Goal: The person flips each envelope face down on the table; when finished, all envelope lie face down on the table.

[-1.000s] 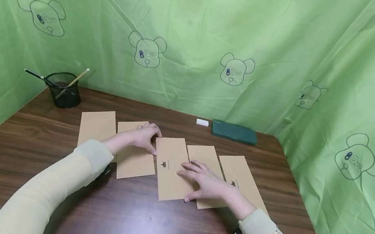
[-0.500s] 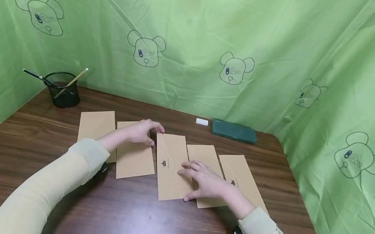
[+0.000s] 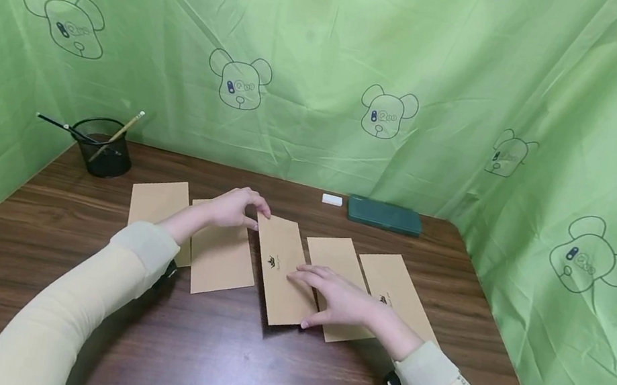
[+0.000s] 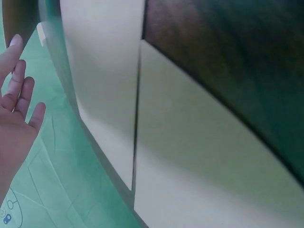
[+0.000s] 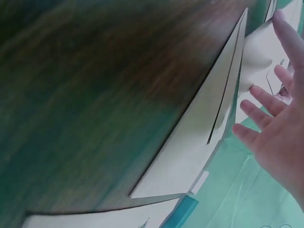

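A brown paper envelope printed with a small black crown is raised slightly off the table in the head view, its shadow showing under the near edge. My left hand pinches it by the far left corner. At its right side my right hand holds it, fingers over the printed face and thumb at the near right corner. In the left wrist view only the brown edge of this envelope shows past the left hand. The right wrist view shows the right hand's thumb against the envelope's corner.
Two envelopes lie flat to the left, partly under my left arm. Two more lie to the right. Behind them are a white eraser and a dark green case. A black mesh cup with pencils stands back left.
The middle envelope has come up off the table and turned slightly. My left hand has moved a little away from me to its far corner; the right hand has barely shifted.
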The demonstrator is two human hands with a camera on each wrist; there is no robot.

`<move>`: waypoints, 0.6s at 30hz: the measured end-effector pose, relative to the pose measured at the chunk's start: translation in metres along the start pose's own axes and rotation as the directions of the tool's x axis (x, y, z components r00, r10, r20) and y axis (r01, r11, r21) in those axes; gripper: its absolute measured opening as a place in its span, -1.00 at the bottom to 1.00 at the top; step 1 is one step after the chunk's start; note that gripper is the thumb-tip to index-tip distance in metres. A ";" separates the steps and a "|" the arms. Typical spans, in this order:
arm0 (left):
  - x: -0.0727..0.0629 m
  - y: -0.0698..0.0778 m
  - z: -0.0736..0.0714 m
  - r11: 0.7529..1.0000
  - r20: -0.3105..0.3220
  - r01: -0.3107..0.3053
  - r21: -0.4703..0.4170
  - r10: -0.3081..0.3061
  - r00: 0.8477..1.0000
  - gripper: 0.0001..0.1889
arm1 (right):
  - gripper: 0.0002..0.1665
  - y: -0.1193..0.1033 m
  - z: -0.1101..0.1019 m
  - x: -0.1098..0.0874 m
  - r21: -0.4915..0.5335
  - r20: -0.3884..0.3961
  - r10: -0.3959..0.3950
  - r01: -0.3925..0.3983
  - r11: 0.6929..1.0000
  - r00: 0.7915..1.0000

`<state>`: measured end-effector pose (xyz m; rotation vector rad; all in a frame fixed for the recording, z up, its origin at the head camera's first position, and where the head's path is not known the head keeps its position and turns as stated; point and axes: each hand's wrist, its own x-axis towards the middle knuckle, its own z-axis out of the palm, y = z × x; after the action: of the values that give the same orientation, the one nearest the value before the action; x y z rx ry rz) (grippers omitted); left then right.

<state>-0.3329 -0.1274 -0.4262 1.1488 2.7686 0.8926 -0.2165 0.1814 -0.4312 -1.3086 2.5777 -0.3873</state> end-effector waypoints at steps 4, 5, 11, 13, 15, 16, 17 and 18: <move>0.003 0.002 -0.006 1.000 -0.013 -0.010 0.004 0.010 1.000 -0.73 | 0.11 -0.001 -0.003 0.000 0.041 -0.011 -0.021 0.021 0.999 1.000; 0.003 0.002 -0.007 1.000 -0.017 -0.011 0.011 0.011 1.000 -0.75 | 0.12 -0.002 -0.003 0.000 0.049 -0.014 -0.024 0.025 0.998 1.000; 0.008 0.003 -0.015 1.000 -0.039 0.013 0.022 -0.012 0.999 -0.81 | 0.20 -0.004 -0.008 0.002 0.050 -0.062 -0.037 0.040 0.998 0.997; 0.009 0.003 -0.017 1.000 -0.048 0.018 0.016 -0.017 0.999 -0.83 | 0.22 -0.005 -0.010 0.002 0.037 -0.085 -0.048 0.051 0.998 0.995; 0.010 0.005 -0.019 1.000 -0.055 0.017 0.007 -0.017 0.998 -0.85 | 0.24 -0.007 -0.013 0.003 0.025 -0.109 -0.063 0.066 0.997 0.992; 0.010 0.005 -0.020 1.000 -0.058 0.015 0.007 -0.014 0.998 -0.87 | 0.24 -0.008 -0.015 0.003 0.021 -0.122 -0.074 0.077 0.997 0.990; 0.010 0.005 -0.021 1.000 -0.061 0.015 0.004 -0.014 0.998 -0.88 | 0.24 -0.009 -0.016 0.003 0.017 -0.134 -0.082 0.086 0.996 0.988; 0.010 0.005 -0.022 1.000 -0.066 0.013 0.002 -0.012 0.998 -0.89 | 0.24 -0.010 -0.017 0.004 0.015 -0.145 -0.088 0.091 0.996 0.986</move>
<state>-0.3418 -0.1284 -0.4034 1.1211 2.8265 0.9432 -0.2164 0.1749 -0.4121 -1.4429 2.6284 -0.5429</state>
